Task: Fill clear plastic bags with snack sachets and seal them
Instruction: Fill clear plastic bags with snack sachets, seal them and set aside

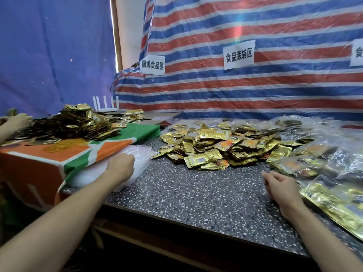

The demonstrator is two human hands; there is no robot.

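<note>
A speckled table point(196, 197) stands before a striped tarp point(255, 91) bearing 3 paper signs point(238, 54), with 1 heap of gold sachets point(216, 148) mid-table and filled bags point(324, 163) at right. My left hand point(120, 166) lies on the stack of empty bags point(142, 154), grip unclear. My right hand point(282, 186) rests loosely curled beside the filled bags, holding nothing.

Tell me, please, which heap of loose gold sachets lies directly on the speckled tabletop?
The central heap, beside the filled clear bags. The other heap sits at left on the orange-and-green cloth.
</note>
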